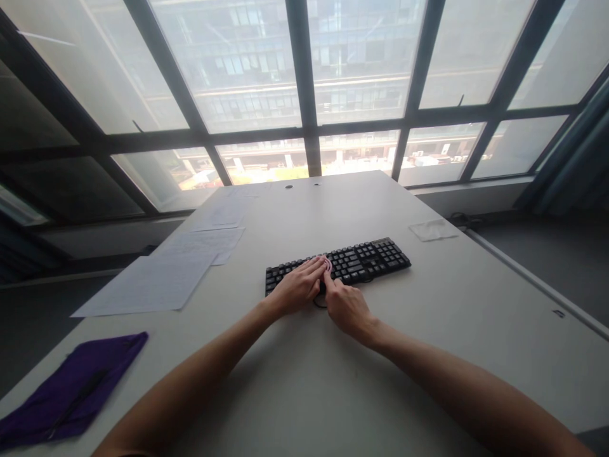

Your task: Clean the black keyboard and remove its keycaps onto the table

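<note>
Where the keyboard [361,261] was laid on the table [295,393], a pink curved item [328,264] over its middle keys was touched by the left hand [299,285], fingers together, and right hand [348,310], index extended; pinching was indiscernible. Judged light, it was best held edgewise.

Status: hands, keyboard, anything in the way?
Left hand and right hand at small pink item. Keyboard beneath, partly covered by hands. Papers apart, left of keyboard.
</note>
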Demonstrator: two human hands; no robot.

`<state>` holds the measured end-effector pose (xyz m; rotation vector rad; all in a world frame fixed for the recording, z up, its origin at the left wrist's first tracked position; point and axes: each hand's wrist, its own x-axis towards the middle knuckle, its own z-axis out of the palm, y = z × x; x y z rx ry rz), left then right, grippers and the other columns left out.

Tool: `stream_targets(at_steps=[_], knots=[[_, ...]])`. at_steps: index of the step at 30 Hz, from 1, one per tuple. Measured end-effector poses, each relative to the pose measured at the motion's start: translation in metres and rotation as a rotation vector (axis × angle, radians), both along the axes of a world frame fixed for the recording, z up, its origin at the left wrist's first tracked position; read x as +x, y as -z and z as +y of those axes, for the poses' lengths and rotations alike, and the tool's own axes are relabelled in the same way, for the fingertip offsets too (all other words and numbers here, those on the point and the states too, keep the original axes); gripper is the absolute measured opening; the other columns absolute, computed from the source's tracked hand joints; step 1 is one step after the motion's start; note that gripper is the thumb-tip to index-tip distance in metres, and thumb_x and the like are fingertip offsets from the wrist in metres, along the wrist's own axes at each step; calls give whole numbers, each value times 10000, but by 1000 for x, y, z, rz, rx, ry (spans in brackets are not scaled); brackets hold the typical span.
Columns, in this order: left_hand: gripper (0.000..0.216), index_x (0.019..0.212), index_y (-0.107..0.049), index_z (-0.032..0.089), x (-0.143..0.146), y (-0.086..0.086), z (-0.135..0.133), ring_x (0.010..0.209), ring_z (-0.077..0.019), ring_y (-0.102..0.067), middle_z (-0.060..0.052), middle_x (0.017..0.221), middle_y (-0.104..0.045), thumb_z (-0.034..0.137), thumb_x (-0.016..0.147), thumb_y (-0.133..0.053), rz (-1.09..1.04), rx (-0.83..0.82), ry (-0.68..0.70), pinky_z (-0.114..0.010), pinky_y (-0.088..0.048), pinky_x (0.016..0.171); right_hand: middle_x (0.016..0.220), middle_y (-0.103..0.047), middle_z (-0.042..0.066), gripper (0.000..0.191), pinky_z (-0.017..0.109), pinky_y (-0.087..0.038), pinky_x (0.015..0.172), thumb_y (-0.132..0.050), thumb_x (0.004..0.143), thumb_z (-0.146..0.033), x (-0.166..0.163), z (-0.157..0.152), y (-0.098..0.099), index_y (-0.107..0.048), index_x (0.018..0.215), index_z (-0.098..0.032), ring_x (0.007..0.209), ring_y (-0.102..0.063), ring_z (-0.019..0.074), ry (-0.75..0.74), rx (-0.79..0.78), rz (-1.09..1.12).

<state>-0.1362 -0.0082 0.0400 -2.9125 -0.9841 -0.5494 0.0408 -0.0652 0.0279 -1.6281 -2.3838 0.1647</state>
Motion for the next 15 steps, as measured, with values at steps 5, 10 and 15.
stream_targets(at_steps=[5,10,15], knots=[[564,1506,-375,157,3,0,-3,1474,-200,-294,-81,1558,-390,129,943,-356,-21,1,-32,-420,-287,1231,1162,-645,188,589,309,-522,807,-266,989,-129,-1,0,2,-174,1570,-103,961,-688,236,18,16,-4],[540,1534,-308,163,9,3,-2,1486,-214,-266,-100,1582,-341,206,996,-332,-50,32,-90,-441,-277,1224,1182,-625,170,578,296,-523,815,-246,1002,-136,2,6,1,-170,1575,-128,996,-674,227,53,68,4],[522,1527,-321,152,16,2,1,1475,-211,-294,-113,1570,-364,232,1012,-313,-18,17,-106,-421,-285,1218,1166,-631,165,582,281,-517,806,-242,1001,-128,5,12,-1,-167,1578,-132,963,-685,217,94,41,13]])
